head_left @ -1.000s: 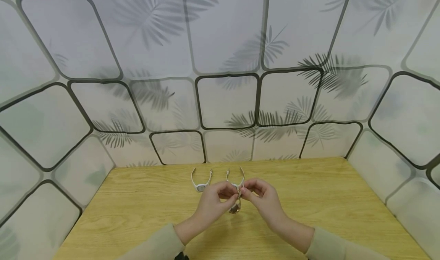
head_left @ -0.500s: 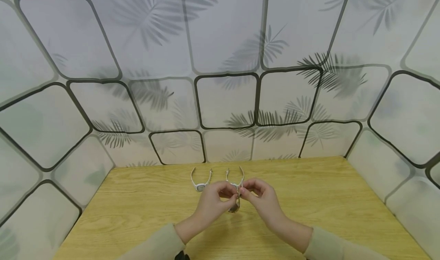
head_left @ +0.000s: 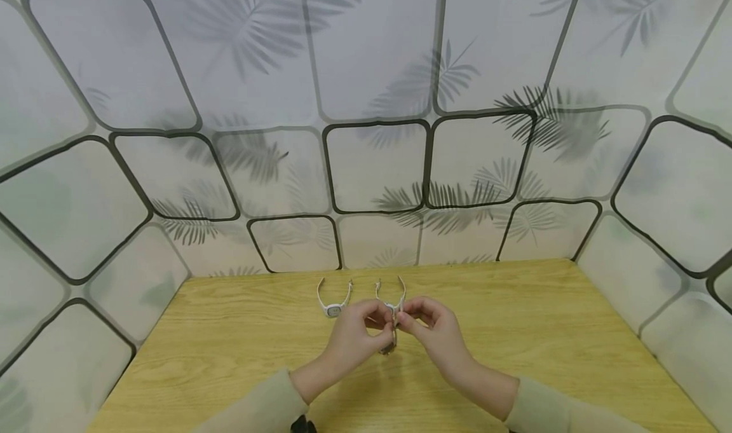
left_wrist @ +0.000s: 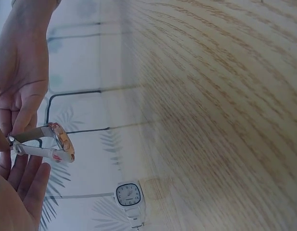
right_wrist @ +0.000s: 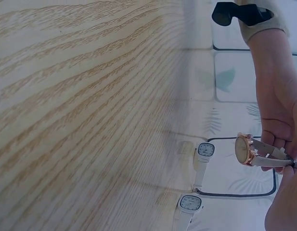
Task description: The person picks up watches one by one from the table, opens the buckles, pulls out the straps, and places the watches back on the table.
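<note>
Between both hands is a wristwatch with a rose-gold case (right_wrist: 243, 149) and a pale strap (left_wrist: 38, 151). Its case hangs below the fingers, and the strap is bent into a loop with the ends together at the fingertips. My left hand (head_left: 359, 332) pinches the strap ends from one side. From the other side, the thumb and fingers of my right hand (head_left: 439, 332) pinch them too. The fingers hide most of the buckle. Behind the hands, two white wristwatches lie on the table: a left one (head_left: 333, 309) and a right one (right_wrist: 190, 202), partly covered by my left hand in the head view.
The wooden table (head_left: 240, 357) runs back to a patterned cloth wall (head_left: 377, 166) that also encloses both sides. The white watches stand near the back edge with straps spread. A black device (right_wrist: 244, 13) is worn at the left wrist.
Both hands stay almost in place, pinching the strap ends. The watch case has turned slightly and shows less of its face in the head view. The white watches have not moved.
</note>
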Demonstrator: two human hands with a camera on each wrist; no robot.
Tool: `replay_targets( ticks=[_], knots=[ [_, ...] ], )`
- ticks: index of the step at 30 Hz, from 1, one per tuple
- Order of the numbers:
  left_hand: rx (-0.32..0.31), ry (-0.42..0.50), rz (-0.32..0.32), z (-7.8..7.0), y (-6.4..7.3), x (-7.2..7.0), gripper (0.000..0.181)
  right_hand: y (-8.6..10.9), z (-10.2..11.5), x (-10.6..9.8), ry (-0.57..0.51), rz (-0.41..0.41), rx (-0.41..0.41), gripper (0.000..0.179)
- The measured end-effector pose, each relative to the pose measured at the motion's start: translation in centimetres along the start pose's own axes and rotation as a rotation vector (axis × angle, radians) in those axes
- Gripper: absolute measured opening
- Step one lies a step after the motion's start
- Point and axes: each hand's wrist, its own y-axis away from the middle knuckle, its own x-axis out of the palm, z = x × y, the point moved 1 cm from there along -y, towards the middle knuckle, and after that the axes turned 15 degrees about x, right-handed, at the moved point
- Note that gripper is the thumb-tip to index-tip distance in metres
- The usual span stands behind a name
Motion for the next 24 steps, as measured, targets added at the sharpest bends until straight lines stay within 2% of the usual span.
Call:
replay_targets(
  ticks=[11,16,24],
  knots=[
    [-0.014,0.041,0.008,0.06,0.20,-0.26,0.015,0.08,0.45,-0.05,-0.014,-0.031,0.031,0.018],
    [-0.018,0.060,0.011,0.00,0.31,-0.47,0.014,0.12,0.70,-0.18,-0.016,-0.034,0.017,0.020],
    [0.010,0.057,0.012,0.56,0.63,-0.41,0.011,0.03,0.89,-0.15,-0.020,-0.052,0.011,0.019]
  ],
)
